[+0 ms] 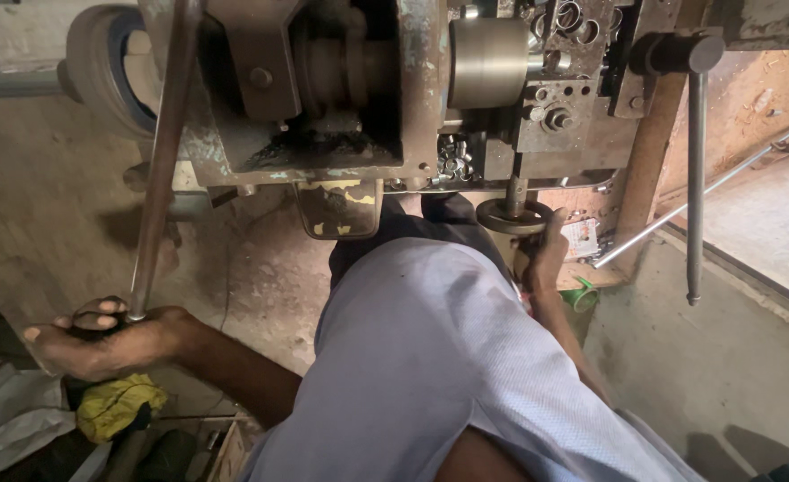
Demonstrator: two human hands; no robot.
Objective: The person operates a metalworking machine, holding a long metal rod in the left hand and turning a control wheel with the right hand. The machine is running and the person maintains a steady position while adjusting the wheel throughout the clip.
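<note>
Pale blue shirt [430, 357] fills the near foreground, worn by the person bent over an old lathe-like machine [341, 89]. Left hand [100, 339] is wrapped, fingers curled shut, around the lower end of a long steel lever [158, 178] that rises to the machine's left side. Right hand [546, 254] reaches under the bed to a small round handwheel [512, 217]; whether the fingers grip or only rest on it cannot be told.

Judgement: pull the lever steadily, wrist in line with the bar, and feed the handwheel in small turns.

Hidden: the shirt covers the right forearm and wheel's underside. Lever's pivot is cut off at top. Small bright metal pieces [452, 165] lie in a recess; their shapes are unclear.
</note>
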